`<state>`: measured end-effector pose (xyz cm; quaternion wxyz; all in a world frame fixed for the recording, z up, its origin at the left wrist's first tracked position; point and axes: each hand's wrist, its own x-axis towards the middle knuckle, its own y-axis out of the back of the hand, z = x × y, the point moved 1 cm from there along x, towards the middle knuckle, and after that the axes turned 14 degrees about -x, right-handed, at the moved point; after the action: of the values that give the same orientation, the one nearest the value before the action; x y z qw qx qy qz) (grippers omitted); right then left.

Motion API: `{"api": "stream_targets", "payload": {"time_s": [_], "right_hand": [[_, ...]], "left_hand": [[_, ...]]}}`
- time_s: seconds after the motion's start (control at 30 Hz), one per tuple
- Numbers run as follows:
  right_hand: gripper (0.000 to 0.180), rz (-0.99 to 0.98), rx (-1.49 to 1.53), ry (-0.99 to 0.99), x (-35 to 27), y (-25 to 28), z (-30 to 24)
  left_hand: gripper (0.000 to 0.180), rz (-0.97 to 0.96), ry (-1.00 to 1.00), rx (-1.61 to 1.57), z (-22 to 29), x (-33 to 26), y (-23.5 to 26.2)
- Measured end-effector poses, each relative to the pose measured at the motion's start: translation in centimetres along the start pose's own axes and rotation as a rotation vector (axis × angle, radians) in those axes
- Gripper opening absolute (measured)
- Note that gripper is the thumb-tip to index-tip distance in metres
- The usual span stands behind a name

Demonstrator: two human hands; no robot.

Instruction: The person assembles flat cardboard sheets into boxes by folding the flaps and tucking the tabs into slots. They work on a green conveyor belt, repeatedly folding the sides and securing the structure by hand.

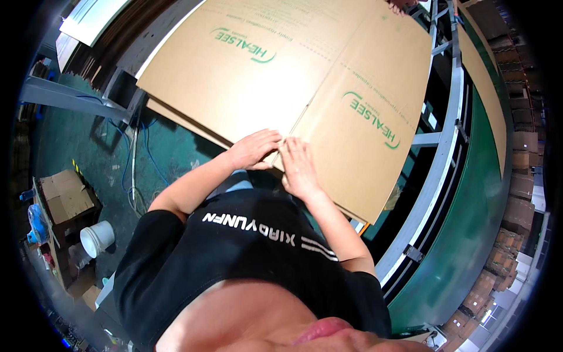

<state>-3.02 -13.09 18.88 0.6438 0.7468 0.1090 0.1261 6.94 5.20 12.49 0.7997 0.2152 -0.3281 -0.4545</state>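
A large flattened cardboard box (375, 70), brown with green print, spreads out in front of me. A seam runs across it from its near edge toward the far side. At the near end of that seam, my left hand (255, 149) is closed on the edge, fingers on top and thumb lower down. Close beside it, my right hand (298, 167) grips the same edge, its fingers laid over the top. The fingertips of both hands nearly meet at the seam. The undersides of the hands are hidden.
Another person's hand (396, 8) rests at the far edge of the cardboard. A metal rail (431, 199) and a green machine surface (454, 252) run along the right. On the left stand a white bucket (97, 238), a cardboard box (65, 196) and hoses on the green floor.
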Motion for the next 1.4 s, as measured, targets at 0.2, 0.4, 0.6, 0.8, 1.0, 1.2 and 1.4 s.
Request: {"api": "stream_targets", "payload": {"time_s": [0.2,0.4,0.6,0.8,1.0,1.2,1.4], "right_hand": [[0.027,0.15,0.331,0.2,3.1,0.0,2.3],[0.02,0.411,0.415,0.239,0.8,9.4,2.4],[0.019,0.354,0.453,0.17,-0.1,3.7,2.3],[0.023,0.203,0.393,0.177,1.7,-5.6,3.5],[0.018,0.281,0.387,0.157,2.5,-4.1,3.2],[0.018,0.285,0.412,0.172,2.6,-2.4,2.7],[0.027,0.272,0.345,0.138,2.0,-3.0,2.0]], "left_hand": [[0.075,0.075,0.101,0.09,0.7,1.1,0.6],[0.083,0.038,0.089,0.242,-1.0,-0.1,-0.7],[0.079,0.007,0.047,0.292,-1.0,0.5,-0.7],[0.077,0.024,0.071,0.257,-0.7,0.2,-1.5],[0.079,0.01,0.083,0.219,-0.4,0.6,-0.5],[0.079,0.068,0.063,0.197,0.0,0.5,-0.2],[0.078,0.083,0.05,0.196,0.3,0.3,-0.2]]}}
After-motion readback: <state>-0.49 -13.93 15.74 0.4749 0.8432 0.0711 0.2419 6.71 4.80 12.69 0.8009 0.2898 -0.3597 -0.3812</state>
